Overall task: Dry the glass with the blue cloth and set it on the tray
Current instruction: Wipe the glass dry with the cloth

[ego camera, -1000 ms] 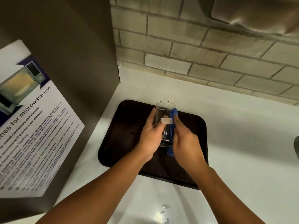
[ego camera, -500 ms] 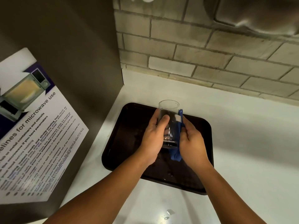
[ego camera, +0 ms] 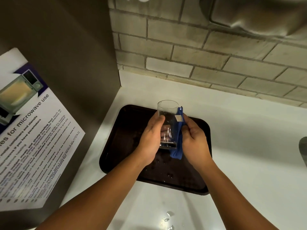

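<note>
A clear drinking glass (ego camera: 167, 112) is held upright above the dark brown tray (ego camera: 126, 130), with water drops on its wall. My left hand (ego camera: 150, 138) wraps the glass's left side. The blue cloth (ego camera: 178, 138), with a small white label, is pressed against the glass's right side by my right hand (ego camera: 194, 140). Its lower end hangs below the glass's base. The tray lies on the white counter and shows scattered water drops.
A brown cabinet side (ego camera: 66, 63) with a microwave-use poster (ego camera: 29, 133) stands to the left of the tray. A brick wall (ego camera: 199, 60) runs behind the white counter (ego camera: 249, 130). Small water drops (ego camera: 167, 218) lie on the counter at the front.
The cloth's white label, hidden half a second ago, shows again at the glass's right side. The glass stays in my left hand above the tray while my right hand shifts the cloth along its side.
</note>
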The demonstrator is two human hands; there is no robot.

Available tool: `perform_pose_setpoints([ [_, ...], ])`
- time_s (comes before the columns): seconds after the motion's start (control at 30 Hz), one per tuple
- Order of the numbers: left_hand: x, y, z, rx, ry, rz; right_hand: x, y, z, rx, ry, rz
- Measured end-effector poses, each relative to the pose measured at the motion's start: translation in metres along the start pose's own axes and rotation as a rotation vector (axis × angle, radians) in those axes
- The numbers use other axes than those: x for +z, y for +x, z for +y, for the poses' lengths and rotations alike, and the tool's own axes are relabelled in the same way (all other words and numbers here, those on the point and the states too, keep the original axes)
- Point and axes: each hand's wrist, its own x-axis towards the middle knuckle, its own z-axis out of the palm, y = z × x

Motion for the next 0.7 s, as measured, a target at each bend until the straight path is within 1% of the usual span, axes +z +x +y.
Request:
perform_pose_setpoints([
  [0.2,0.006,-0.003,0.008,0.039,0.014,-0.039,0.0,-0.002,-0.003,0.079,0.102,-0.056],
  [0.3,0.006,-0.004,0.007,0.042,-0.003,-0.09,-0.004,0.001,-0.008,0.035,0.161,0.001],
  [0.37,0.005,-0.003,0.005,0.045,0.011,-0.11,-0.003,0.001,-0.006,0.041,0.191,0.016],
  [0.47,0.002,-0.003,0.005,0.033,0.071,-0.065,-0.001,-0.003,0.001,0.114,0.222,-0.03],
  [0.53,-0.001,-0.002,0.006,0.047,0.1,-0.032,-0.002,-0.004,0.003,0.128,0.218,-0.024],
  [0.63,-0.002,-0.002,0.001,0.063,0.116,-0.012,-0.005,-0.002,0.003,0.115,0.191,0.032],
  [0.7,0.0,-0.005,-0.001,0.076,0.146,-0.02,-0.005,-0.001,0.002,0.127,0.176,0.01],
])
